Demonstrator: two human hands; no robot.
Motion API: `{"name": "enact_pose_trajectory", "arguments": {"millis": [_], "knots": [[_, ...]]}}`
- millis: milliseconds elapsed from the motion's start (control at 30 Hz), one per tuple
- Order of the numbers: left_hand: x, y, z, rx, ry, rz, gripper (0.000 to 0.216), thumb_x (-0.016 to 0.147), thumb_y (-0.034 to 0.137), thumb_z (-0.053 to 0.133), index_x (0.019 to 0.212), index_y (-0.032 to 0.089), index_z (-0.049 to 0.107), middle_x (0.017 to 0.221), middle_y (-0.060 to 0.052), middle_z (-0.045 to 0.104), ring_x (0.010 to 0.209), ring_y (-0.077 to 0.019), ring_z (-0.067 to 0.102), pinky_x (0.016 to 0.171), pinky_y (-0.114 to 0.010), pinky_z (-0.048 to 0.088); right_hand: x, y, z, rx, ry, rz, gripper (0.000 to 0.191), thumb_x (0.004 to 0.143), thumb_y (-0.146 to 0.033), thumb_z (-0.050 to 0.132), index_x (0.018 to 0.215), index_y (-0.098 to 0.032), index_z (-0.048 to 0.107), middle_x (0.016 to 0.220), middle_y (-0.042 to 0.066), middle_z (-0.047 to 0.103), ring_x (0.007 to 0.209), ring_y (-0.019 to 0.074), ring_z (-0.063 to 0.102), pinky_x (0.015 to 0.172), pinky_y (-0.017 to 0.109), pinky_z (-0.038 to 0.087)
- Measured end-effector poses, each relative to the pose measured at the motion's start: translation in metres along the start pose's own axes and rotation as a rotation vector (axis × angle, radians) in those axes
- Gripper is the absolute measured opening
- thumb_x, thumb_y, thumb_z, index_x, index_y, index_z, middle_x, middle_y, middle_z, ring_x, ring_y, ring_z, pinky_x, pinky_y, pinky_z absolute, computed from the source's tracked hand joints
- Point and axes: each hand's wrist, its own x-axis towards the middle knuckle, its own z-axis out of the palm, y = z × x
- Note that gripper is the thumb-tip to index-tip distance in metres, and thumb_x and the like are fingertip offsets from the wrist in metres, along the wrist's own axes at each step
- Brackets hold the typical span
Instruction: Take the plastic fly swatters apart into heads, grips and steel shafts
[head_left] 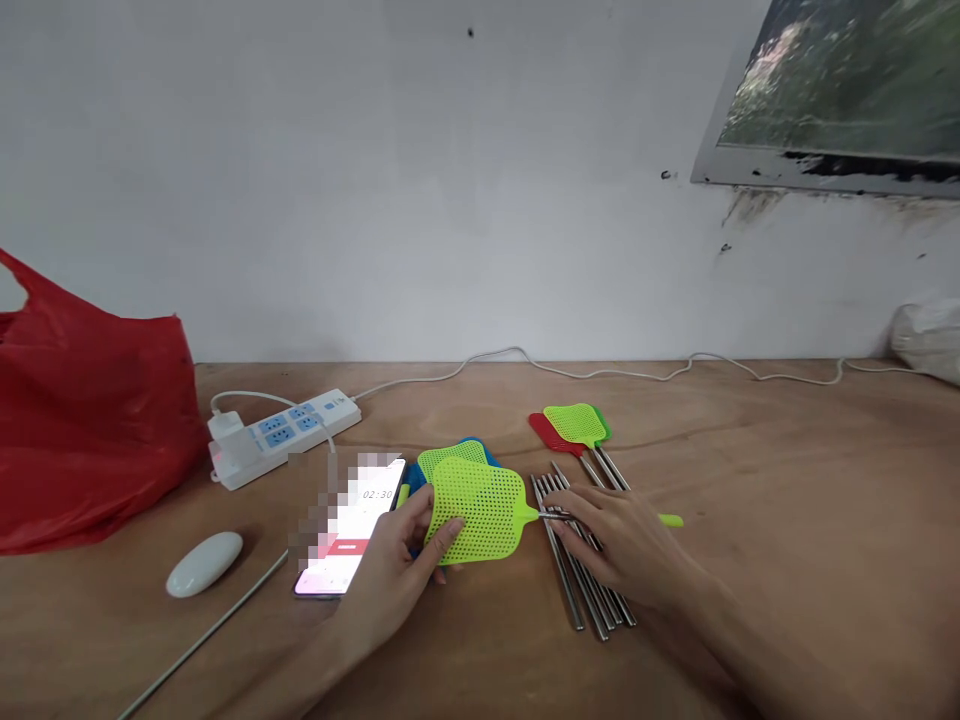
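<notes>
A yellow-green fly swatter [480, 510] lies sideways between my hands, its head to the left. My left hand [409, 550] pinches the left edge of that head, thumb on top. My right hand [619, 535] is closed round its thin metal shaft, and the lime handle end [671, 520] sticks out beyond the hand. Beneath the right hand lie several metal rods [574, 575] side by side. Behind the held swatter is a pile of loose swatter heads, a green one [450, 457] and a blue one [491, 455] partly hidden.
Swatters with red [551, 432], lime [577, 424] and green heads lie farther back. To the left are a lit phone [360, 520], a white mouse [205, 564], a power strip [289, 435] and a red plastic bag [90, 420]. A white cable [592, 375] runs along the wall.
</notes>
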Motion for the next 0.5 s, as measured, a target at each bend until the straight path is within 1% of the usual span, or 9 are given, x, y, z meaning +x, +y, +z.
{"name": "enact_pose_trajectory", "arguments": {"millis": [133, 233, 300, 433, 500], "knots": [[-0.0001, -0.001, 0.0002, -0.006, -0.011, -0.007, 0.025, 0.093, 0.046, 0.059, 0.088, 0.022, 0.054, 0.072, 0.002, 0.063, 0.06, -0.016, 0.065, 0.048, -0.023, 0.055, 0.0019, -0.0077, 0.004, 0.013, 0.037, -0.052, 0.021, 0.103, -0.023, 0.039, 0.102, -0.022, 0.06, 0.091, 0.005, 0.072, 0.076, 0.0184, 0.066, 0.06, 0.029, 0.035], [0.0002, 0.0006, -0.0005, 0.009, 0.003, 0.001, 0.027, 0.093, 0.047, 0.059, 0.083, 0.022, 0.052, 0.069, 0.002, 0.06, 0.059, -0.0156, 0.064, 0.047, -0.023, 0.054, 0.0018, -0.0101, 0.0045, 0.015, 0.061, -0.02, 0.021, 0.103, -0.026, 0.042, 0.097, -0.022, 0.061, 0.086, 0.003, 0.071, 0.072, 0.0172, 0.065, 0.058, 0.028, 0.032], [0.0002, 0.002, -0.0007, 0.017, 0.011, 0.016, 0.028, 0.094, 0.047, 0.057, 0.081, 0.022, 0.051, 0.068, 0.002, 0.06, 0.058, -0.0156, 0.064, 0.047, -0.023, 0.054, 0.0011, -0.0108, 0.0036, 0.012, 0.061, 0.002, 0.022, 0.103, -0.028, 0.042, 0.095, -0.023, 0.062, 0.083, 0.002, 0.071, 0.069, 0.0161, 0.065, 0.056, 0.028, 0.029], [0.0004, 0.0029, -0.0029, 0.023, 0.001, 0.036, 0.026, 0.095, 0.046, 0.056, 0.087, 0.022, 0.055, 0.066, 0.001, 0.065, 0.056, -0.0156, 0.063, 0.049, -0.024, 0.053, -0.0005, -0.0104, 0.0012, -0.003, 0.093, 0.013, 0.032, 0.105, -0.031, 0.038, 0.086, -0.023, 0.061, 0.074, 0.0, 0.069, 0.063, 0.0147, 0.064, 0.055, 0.029, 0.026], [0.0012, 0.0019, -0.0066, 0.01, 0.035, 0.029, 0.026, 0.095, 0.047, 0.057, 0.095, 0.021, 0.058, 0.068, 0.001, 0.067, 0.056, -0.0156, 0.063, 0.049, -0.024, 0.054, -0.0013, -0.0082, 0.0009, -0.034, 0.116, 0.036, 0.035, 0.105, -0.034, 0.04, 0.08, -0.023, 0.06, 0.069, -0.001, 0.068, 0.059, 0.0145, 0.062, 0.054, 0.029, 0.025]]}}
